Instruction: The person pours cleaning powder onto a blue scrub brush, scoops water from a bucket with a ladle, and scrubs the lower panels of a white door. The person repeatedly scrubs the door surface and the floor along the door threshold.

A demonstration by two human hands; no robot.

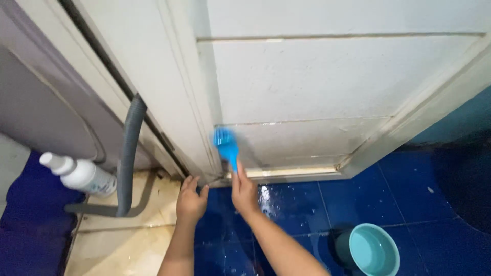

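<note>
1. The right hand point(243, 191) is closed around the handle of a blue brush point(225, 144), with the bristle head pressed up against the bottom of a white door point(307, 87), right at the corner where the lowest panel meets the frame.
2. The left hand point(191, 200) holds nothing. Its fingers are loosely spread and it's flat on the floor just beside the right hand, at the foot of the door frame, like a brace.
3. Looks like the scrubbing stage: the lower door panel above the hands looks wet and grimy, and the blue tiled floor point(419, 189) under the right hand is shiny with water.
4. Guessing the next stroke needs the bristles worked along that dirty bottom edge, out to the right of the right hand, with firm pressure kept on the handle.
5. Down past the right forearm sits a small teal bowl point(372, 250) on the floor, well apart from the brush.
6. Off to the left of the left hand, a grey corrugated hose point(128, 153) runs down, and a white bottle point(79, 174) lies beyond it on its side. It's round with a narrower cap; any label is too small to make out.
</note>
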